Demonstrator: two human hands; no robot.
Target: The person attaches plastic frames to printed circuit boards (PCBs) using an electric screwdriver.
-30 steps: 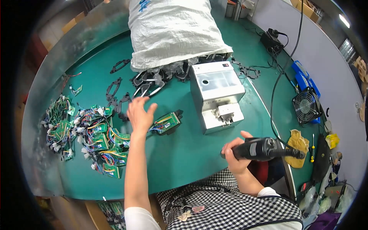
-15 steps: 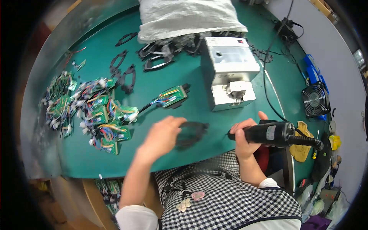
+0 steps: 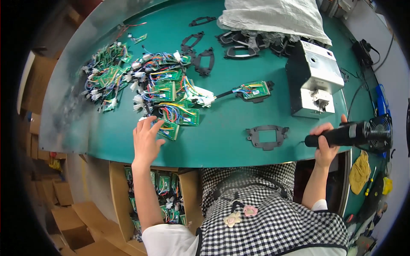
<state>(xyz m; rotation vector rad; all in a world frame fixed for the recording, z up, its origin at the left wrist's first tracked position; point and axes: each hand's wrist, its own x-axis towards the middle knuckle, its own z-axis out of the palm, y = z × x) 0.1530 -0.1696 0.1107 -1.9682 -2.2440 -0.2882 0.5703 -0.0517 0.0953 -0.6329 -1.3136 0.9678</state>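
Note:
My left hand (image 3: 146,140) is at the near end of a heap of green circuit boards with coloured wires (image 3: 183,116). Its thumb stands apart from its fingers, and the fingertips are beside the lowest board (image 3: 169,130); nothing shows in its grip. In my right hand (image 3: 325,143) is a black electric screwdriver (image 3: 346,134), its bit pointing left just above the mat. Between my hands a black plastic frame (image 3: 279,135) lies flat. Beyond it, a wired circuit board (image 3: 259,89) rests on another black frame.
A silver box-shaped machine (image 3: 318,79) stands at the right. More black frames (image 3: 205,62) lie near a white sack (image 3: 273,19) at the back. Another board heap (image 3: 106,77) is at far left. Below the table edge sits a cardboard box (image 3: 120,198) of boards.
My left hand has let go of the black frame, now flat on the mat, and has moved left to the board heap. My right hand still holds the screwdriver. The view has shifted left.

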